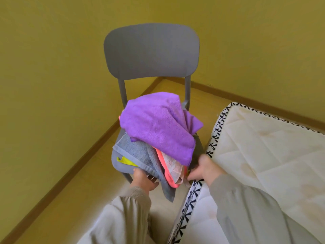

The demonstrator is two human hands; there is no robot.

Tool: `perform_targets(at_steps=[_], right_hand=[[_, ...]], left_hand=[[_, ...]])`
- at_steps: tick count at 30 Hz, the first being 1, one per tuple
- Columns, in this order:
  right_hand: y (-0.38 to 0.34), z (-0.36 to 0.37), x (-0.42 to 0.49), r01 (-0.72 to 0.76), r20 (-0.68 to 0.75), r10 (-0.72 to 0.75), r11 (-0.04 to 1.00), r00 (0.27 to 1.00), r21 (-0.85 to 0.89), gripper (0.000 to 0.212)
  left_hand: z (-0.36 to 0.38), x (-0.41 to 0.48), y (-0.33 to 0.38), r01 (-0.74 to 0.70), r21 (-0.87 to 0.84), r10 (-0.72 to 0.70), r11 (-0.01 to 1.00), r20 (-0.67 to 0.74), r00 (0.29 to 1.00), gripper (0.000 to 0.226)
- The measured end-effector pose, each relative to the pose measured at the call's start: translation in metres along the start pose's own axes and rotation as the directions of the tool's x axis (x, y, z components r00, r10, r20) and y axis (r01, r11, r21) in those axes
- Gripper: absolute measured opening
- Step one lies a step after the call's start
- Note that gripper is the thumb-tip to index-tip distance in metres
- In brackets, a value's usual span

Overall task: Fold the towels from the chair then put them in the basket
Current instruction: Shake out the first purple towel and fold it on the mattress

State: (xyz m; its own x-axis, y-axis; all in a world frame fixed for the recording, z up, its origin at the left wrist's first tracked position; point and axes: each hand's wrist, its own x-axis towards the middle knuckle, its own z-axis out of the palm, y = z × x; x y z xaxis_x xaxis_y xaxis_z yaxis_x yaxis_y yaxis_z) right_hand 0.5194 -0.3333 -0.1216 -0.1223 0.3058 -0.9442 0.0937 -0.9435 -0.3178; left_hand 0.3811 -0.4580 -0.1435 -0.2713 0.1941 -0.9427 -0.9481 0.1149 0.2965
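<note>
A grey chair [151, 51] stands in the room's corner with a heap of towels on its seat. On top lies a purple towel [158, 127]. Under it a grey towel [140, 155] hangs over the seat's front edge, beside a pale pink towel [173, 167] with an orange-pink border. A bit of yellow cloth [127, 161] peeks out at the left. My left hand [143, 179] reaches under the hanging grey towel at the seat's front, fingers curled up into the cloth. My right hand [204, 169] is at the heap's right side, its fingertips hidden behind the towels. No basket is in view.
A white quilted mattress [263, 155] with a black-and-white patterned edge lies right of the chair, close against it. Yellow walls [52, 67] meet in the corner behind the chair. A strip of pale floor [79, 191] runs along the left wall.
</note>
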Motion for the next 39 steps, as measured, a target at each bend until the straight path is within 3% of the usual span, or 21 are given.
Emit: perform_targets(at_steps=[2, 3, 5, 6, 9, 12, 14, 15, 17, 18, 22, 24, 27, 31, 35, 39], right_hand=[[-0.003, -0.003, -0.003, -0.041, 0.026, 0.041, 0.999, 0.999, 0.005, 0.035], [-0.004, -0.005, -0.006, -0.046, 0.038, 0.045, 0.998, 0.998, 0.041, 0.03], [-0.006, -0.009, -0.011, -0.022, -0.002, 0.022, 1.0, 1.0, -0.013, 0.028], [-0.009, -0.009, -0.017, 0.005, 0.003, -0.005, 1.0, 1.0, -0.014, 0.026], [-0.018, -0.007, -0.035, 0.156, 0.068, -0.151, 0.986, 0.986, -0.064, 0.019], [-0.027, -0.001, -0.053, 0.349, 0.092, -0.339, 0.927, 0.936, -0.136, 0.02], [-0.032, 0.002, -0.064, 0.538, 0.126, -0.525, 0.796, 0.842, -0.277, 0.019], [-0.034, 0.001, -0.069, 0.621, 0.155, -0.613, 0.693, 0.775, -0.365, 0.023], [-0.038, 0.0, -0.082, 0.713, 0.213, -0.724, 0.502, 0.656, -0.49, 0.028], [-0.039, 0.0, -0.088, 0.737, 0.241, -0.752, 0.435, 0.613, -0.517, 0.027], [-0.046, 0.017, -0.1, 0.792, 0.256, -0.845, 0.274, 0.469, -0.546, 0.027], [-0.054, 0.033, -0.102, 0.787, 0.228, -0.872, 0.243, 0.433, -0.567, 0.032], [-0.07, 0.056, -0.102, 0.739, 0.209, -0.861, 0.245, 0.463, -0.628, 0.052], [-0.091, 0.082, -0.09, 0.705, 0.223, -0.793, 0.326, 0.566, -0.63, 0.081], [-0.097, 0.102, -0.076, 0.714, 0.241, -0.794, 0.312, 0.559, -0.626, 0.053], [-0.101, 0.112, -0.075, 0.759, 0.242, -0.868, 0.207, 0.433, -0.618, 0.012]], left_hand=[[0.008, -0.01, 0.001, -0.084, 0.085, 0.094, 0.993, -0.123, 0.988, 0.049], [0.012, -0.015, 0.003, -0.18, 0.146, 0.207, 0.973, -0.195, 0.959, 0.051], [0.021, -0.03, 0.009, -0.341, 0.285, 0.425, 0.896, -0.326, 0.844, 0.057], [0.026, -0.036, 0.012, -0.425, 0.357, 0.537, 0.832, -0.321, 0.78, 0.061], [0.039, -0.059, 0.02, -0.649, 0.524, 0.792, 0.551, -0.084, 0.605, 0.063], [0.045, -0.083, 0.018, -0.767, 0.618, 0.923, 0.176, 0.168, 0.347, 0.064], [0.045, -0.091, 0.017, -0.747, 0.655, 0.906, -0.114, 0.377, 0.191, 0.068], [0.045, -0.093, 0.018, -0.694, 0.674, 0.859, -0.255, 0.487, 0.157, 0.069], [0.045, -0.094, 0.025, -0.556, 0.679, 0.739, -0.479, 0.654, 0.162, 0.07], [0.045, -0.094, 0.029, -0.512, 0.67, 0.694, -0.537, 0.696, 0.184, 0.07], [0.048, -0.093, 0.05, -0.495, 0.647, 0.622, -0.58, 0.744, 0.243, 0.075], [0.053, -0.093, 0.061, -0.486, 0.665, 0.595, -0.567, 0.738, 0.317, 0.075], [0.059, -0.089, 0.08, -0.428, 0.717, 0.6, -0.551, 0.696, 0.394, 0.073], [0.069, -0.077, 0.105, -0.454, 0.741, 0.633, -0.494, 0.665, 0.397, 0.062], [0.08, -0.064, 0.124, -0.43, 0.692, 0.593, -0.58, 0.72, 0.36, 0.059], [0.084, -0.055, 0.135, -0.408, 0.659, 0.524, -0.632, 0.751, 0.402, 0.064]])
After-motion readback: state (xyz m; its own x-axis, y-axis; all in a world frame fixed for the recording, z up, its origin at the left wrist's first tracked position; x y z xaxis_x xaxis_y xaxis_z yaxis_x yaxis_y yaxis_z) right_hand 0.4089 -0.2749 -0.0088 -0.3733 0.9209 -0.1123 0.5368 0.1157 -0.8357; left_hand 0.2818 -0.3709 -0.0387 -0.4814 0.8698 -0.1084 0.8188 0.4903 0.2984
